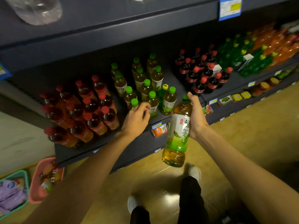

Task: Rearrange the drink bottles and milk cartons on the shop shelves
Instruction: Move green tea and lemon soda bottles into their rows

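Far left, on the floor: teal plastic basket (24,175) holding purple packets, pink plastic basket (34,188) just beside it holding mixed drinks. Likely overflow stock, a guess.

On the dark metal shelf (90,147): block of red-capped dark tea bottles (90,110) packed in rows at the left end, fronts flush to the edge for facing.

Next right: cluster of green-capped pale green tea bottles (145,88), upright, looser rows, gap at the front edge. One yellow-capped green bottle (164,92) mixed in among them, looks out of place, probably a candidate for moving.

Left hand (137,118) reaching in at the front of that cluster, fingers curled around the front green-capped bottle (134,103), cap showing above the knuckles. Grip appears closed on it, probably to shift it and make room.

Right hand (196,117) wrapped around a large clear plastic green tea bottle with white-and-green label (178,135), held off the shelf, tilted, base over the floor, just in front of the shelf edge. Held by the upper body so the base can go down first.

Further right: red-capped cola bottles (203,75), then green soda bottles (239,59), orange ones at the far end, blurred.

Judged step: slotting the held bottle into the green tea group.
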The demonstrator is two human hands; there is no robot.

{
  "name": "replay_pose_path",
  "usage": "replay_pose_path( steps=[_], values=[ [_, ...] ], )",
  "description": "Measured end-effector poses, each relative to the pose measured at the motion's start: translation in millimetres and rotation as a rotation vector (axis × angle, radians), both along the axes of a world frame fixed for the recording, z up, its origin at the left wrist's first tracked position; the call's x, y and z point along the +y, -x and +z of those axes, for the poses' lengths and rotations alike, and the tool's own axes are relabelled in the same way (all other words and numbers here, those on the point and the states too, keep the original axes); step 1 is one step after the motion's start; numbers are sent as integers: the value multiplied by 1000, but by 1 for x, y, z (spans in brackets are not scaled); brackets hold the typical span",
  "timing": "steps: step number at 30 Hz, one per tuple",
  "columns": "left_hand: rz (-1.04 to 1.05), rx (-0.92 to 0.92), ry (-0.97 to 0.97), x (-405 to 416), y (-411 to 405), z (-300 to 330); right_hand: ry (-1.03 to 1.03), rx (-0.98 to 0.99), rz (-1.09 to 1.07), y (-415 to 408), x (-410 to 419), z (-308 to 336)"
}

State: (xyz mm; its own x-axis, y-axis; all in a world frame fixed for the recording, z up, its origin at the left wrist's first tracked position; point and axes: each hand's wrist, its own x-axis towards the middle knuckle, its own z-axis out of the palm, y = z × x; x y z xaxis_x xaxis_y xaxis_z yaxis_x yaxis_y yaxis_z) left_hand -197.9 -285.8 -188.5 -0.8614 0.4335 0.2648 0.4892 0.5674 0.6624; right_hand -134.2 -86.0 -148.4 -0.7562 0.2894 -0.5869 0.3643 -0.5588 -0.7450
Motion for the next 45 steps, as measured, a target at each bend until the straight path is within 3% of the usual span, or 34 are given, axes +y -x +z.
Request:
replay_pose_path(
  steps=[7, 13, 18, 28, 38, 45],
  values=[
    [207, -25, -10, 109, 27, -19, 63, -36, 155, 53, 99, -11],
    [447, -175, -18, 170, 65, -17, 73, -15, 304, 89, 170, -16],
    [608, -273, 159, 179, 97, 5, 58, -32, 365, 107, 192, -11],
    [574, -589, 401, 195, 157, -9, 48, -1, 403, 141, 183, -13],
    [418, -651, 650, 210, 182, -41, 48, 91, 314, 151, 175, -38],
    [483, -557, 603, 205, 183, -29, 20, 65, 281, 138, 180, -38]
  ],
)
